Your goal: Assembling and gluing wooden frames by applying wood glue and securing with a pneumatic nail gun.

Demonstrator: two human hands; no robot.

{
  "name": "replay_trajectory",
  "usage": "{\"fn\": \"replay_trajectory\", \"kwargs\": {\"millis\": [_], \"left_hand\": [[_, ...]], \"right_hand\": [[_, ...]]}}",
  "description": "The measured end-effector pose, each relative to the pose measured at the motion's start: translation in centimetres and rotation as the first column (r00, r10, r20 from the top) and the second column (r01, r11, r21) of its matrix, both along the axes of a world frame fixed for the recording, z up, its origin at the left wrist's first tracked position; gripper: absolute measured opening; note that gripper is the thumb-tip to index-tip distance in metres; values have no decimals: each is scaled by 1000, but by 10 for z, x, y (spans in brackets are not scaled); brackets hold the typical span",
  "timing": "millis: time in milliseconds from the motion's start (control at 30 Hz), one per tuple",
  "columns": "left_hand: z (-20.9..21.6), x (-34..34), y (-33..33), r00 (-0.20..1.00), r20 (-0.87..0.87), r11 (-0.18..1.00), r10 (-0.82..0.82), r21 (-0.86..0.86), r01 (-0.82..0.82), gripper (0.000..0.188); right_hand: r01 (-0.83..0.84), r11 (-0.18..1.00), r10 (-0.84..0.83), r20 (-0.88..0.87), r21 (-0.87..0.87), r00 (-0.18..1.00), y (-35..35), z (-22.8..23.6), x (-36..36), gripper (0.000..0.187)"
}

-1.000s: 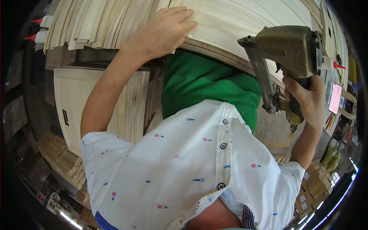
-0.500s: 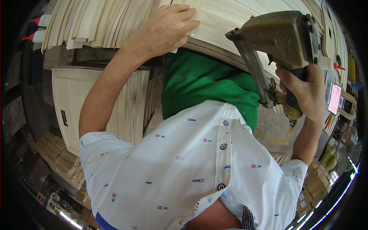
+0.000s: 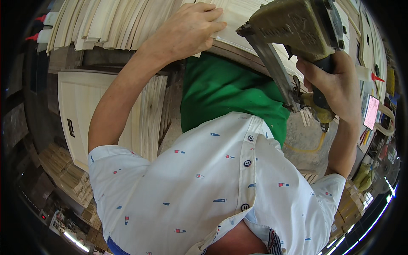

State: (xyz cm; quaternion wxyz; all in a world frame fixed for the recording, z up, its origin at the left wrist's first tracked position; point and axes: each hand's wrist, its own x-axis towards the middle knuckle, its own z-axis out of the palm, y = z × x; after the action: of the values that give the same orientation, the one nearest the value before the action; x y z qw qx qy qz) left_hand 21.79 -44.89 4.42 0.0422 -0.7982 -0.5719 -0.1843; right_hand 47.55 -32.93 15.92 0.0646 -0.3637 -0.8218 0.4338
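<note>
place: woodworking workshop | signs: nail gun (image 3: 293,32), wood strips (image 3: 100,23), stacked panels (image 3: 83,106)

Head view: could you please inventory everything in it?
nail gun: one, olive, upper right
wood strips: many, pale, upper left
flat panel: one, pale, top centre
panel stack: one, pale, left
bottles: three, white, upper left and right
phone: one, pink screen, right
hose: one, yellow, right
boxes: several, brown, lower right
shirt: one, white, lower centre
lower garment: one, green, centre
left grip: one, bare, over wood strips
right grip: one, bare, on nail gun
</note>
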Motion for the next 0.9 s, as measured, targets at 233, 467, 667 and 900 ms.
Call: {"fn": "replay_trajectory", "kwargs": {"millis": [233,467,667,900], "left_hand": [[-1,-2,0,1000,-16,998,-6,58,7,40],[22,-23,7,861,443,918,249,-391,-65,50],[30,-15,60,883,425,980,199,-85,-180,36],[6,-14,77,913,185,929,364,1,-371,58]], "right_hand": [[15,1000,-15,35,2,999,-8,12,-13,29],[-50,998,53,68,-42,996,-5,28,-32,26],[-110,994,109,66,5,992,-3,24,-42,29],[-171,985,169,74,18,983,-1,23,-52,31]]}}
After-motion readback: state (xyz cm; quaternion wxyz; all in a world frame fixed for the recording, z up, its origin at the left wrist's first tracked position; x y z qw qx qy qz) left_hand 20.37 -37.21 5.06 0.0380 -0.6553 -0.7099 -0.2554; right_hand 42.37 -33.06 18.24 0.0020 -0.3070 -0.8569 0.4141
